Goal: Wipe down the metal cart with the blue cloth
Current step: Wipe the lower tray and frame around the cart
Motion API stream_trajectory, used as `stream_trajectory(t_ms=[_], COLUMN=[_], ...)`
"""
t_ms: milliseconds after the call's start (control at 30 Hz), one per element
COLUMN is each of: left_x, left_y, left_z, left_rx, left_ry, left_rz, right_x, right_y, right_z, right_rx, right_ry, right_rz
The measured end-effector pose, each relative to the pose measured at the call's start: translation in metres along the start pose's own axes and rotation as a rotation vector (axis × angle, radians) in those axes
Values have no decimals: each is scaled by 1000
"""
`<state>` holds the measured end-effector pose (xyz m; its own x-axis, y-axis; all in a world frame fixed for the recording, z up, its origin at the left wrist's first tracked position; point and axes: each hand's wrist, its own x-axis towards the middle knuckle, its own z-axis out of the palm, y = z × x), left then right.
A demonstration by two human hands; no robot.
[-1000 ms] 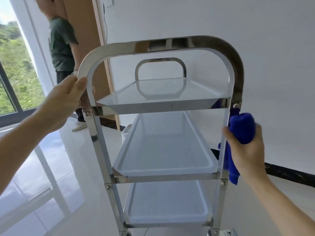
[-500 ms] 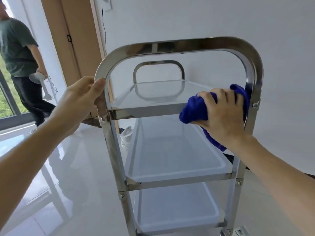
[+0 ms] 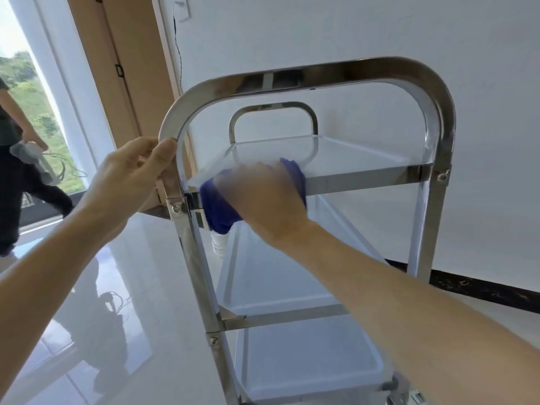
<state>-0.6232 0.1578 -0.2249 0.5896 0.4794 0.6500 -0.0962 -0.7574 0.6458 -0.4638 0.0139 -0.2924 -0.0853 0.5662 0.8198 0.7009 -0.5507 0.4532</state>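
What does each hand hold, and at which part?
The right hand holds the bunched blue cloth around its middle; the left hand holds the metal cart at its left handle post.

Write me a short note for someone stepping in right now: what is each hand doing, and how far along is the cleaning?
Left hand: gripping the metal cart at the left bend of its handle frame.
Right hand: pressing the blue cloth on the top shelf's front left edge, blurred mid-swipe.
Done: cannot tell which parts are already wiped.
Left: probably the two lower shelves and the legs.
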Motion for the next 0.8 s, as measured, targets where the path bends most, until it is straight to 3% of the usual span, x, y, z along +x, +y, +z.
stream_trajectory(t_ms=[133,333,467,600,800], left_x=[2,2,0,-14,-68], left_y=[-4,-8,-5,-14,-42], left_z=[3,9,20,37,57], left_rx=[-63,-143,-201,-297,-349], left_ry=[-12,-30,8,57,-5], left_rz=[37,104,96,17,13], right_x=[-37,-93,-100,-103,-106], right_y=[66,166,161,145,134], right_z=[0,-12,-6,-5,-21], right_rx=[-23,-85,-61,65,251], right_ry=[91,28,74,12,-41], right_rz=[70,97,175,290,283])
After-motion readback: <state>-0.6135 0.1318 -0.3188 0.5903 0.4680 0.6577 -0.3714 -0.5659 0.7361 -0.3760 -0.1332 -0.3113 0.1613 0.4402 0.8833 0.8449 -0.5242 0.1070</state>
